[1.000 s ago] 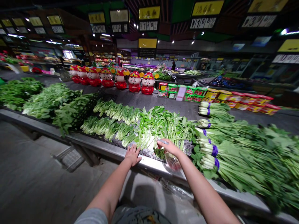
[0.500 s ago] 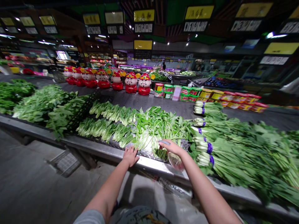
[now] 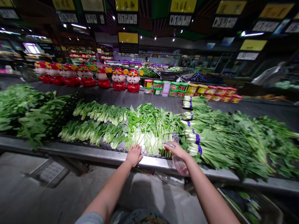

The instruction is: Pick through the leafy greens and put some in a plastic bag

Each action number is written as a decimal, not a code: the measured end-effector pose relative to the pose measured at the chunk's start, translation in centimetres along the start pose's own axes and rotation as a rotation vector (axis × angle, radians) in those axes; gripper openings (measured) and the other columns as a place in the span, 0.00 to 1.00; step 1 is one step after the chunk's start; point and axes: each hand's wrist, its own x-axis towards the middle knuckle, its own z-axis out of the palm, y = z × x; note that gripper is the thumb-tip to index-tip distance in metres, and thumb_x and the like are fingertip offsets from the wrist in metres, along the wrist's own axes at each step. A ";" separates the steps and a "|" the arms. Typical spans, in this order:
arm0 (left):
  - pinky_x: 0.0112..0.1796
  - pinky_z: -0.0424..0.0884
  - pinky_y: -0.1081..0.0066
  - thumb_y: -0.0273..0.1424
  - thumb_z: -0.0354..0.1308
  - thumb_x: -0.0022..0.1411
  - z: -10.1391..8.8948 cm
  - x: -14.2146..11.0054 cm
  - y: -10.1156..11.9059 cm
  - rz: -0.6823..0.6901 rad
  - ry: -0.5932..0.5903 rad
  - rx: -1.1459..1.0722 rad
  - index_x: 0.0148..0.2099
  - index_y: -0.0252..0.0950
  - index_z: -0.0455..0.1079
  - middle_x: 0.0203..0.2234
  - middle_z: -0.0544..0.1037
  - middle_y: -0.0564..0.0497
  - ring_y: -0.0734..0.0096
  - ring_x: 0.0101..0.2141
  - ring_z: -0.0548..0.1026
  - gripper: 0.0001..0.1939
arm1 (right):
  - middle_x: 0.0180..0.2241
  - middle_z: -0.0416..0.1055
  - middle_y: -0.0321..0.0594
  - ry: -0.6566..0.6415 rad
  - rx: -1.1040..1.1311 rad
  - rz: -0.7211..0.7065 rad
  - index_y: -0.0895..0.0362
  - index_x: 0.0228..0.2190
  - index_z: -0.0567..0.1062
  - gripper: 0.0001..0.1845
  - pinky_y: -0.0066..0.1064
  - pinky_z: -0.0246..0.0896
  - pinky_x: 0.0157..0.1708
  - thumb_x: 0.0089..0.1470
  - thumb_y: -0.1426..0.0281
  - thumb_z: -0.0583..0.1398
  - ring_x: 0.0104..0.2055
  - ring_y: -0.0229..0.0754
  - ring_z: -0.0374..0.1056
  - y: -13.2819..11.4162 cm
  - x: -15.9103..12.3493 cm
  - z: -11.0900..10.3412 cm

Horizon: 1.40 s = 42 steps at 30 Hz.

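Note:
My right hand (image 3: 177,151) is wrapped round a clear spray bottle (image 3: 181,166) with a grey spray head, tilted over the front of the counter. The nozzle points left, toward the stem ends of loose leafy greens (image 3: 151,119). Flat on the counter's metal edge (image 3: 149,160) rests my left hand (image 3: 135,155), its fingers spread toward the pale stems. Left of it lie two rows of small bok choy (image 3: 86,132). Close to my right hand are bunches of greens tied with purple bands (image 3: 196,139).
Behind the greens stand red figurine jars (image 3: 119,81) and stacked tins (image 3: 174,88). A black crate wall (image 3: 62,116) divides off leafier greens at left. Price signs (image 3: 127,12) hang overhead. A crate (image 3: 268,202) with greens sits below at right.
The view has turned to the right. Both hands have shifted right along the counter, and the spray bottle is closer to the purple-banded bunches.

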 end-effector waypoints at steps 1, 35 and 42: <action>0.65 0.36 0.53 0.45 0.37 0.68 0.0 0.2 0.2 0.001 -0.015 -0.003 0.69 0.34 0.49 0.68 0.52 0.43 0.57 0.68 0.42 0.33 | 0.26 0.75 0.40 0.023 0.019 0.003 0.56 0.23 0.76 0.24 0.36 0.66 0.35 0.53 0.49 0.57 0.31 0.44 0.70 0.3 -0.2 -0.2; 0.65 0.43 0.57 0.45 0.40 0.68 -0.2 0.5 -0.1 0.035 -0.120 -0.011 0.67 0.33 0.53 0.66 0.57 0.42 0.58 0.66 0.51 0.31 | 0.18 0.70 0.37 0.227 0.151 0.287 0.56 0.20 0.70 0.27 0.28 0.56 0.18 0.52 0.45 0.55 0.20 0.39 0.63 4.7 -6.3 -0.9; 0.65 0.44 0.56 0.44 0.40 0.68 -0.1 0.5 -0.2 0.045 -0.116 -0.015 0.67 0.32 0.53 0.66 0.57 0.41 0.58 0.66 0.51 0.31 | 0.16 0.67 0.35 0.261 0.112 0.298 0.55 0.19 0.68 0.26 0.30 0.56 0.21 0.51 0.46 0.56 0.19 0.39 0.62 5.9 -6.9 -1.3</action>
